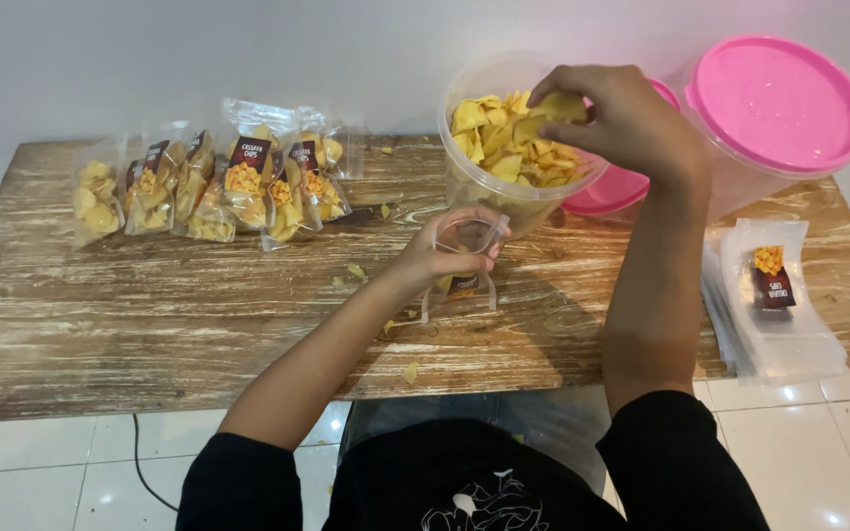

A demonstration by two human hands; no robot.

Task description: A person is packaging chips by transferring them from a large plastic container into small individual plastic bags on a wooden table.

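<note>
Reaching into the clear tub (504,167) of yellow chips (514,138) at the far middle of the desk (150,324), the right hand (622,123) is curled with its fingertips pinched on a chip or two at the top of the heap, fingers bent rather than spread. The left hand (435,258) sits just near of the tub, gripping a small clear bag (464,261) by its rim so that the mouth stays pulled open and faces up, close under the tub; held that way, the bag stands ready to take chips over a short path. Filled bags (209,182) lean against each other in a row at the far left, kept apart from the working spot; I count about six, though overlaps make the number uncertain. A stack of flat empty bags (774,295) lies at the right edge, within reach of the right arm; its count cannot be told. There is one open tub, one closed tub with a pink lid (777,103) at the far right, and one loose pink lid (607,187) half hidden behind the open tub. Several crumbs (356,270) are scattered on the wood.
</note>
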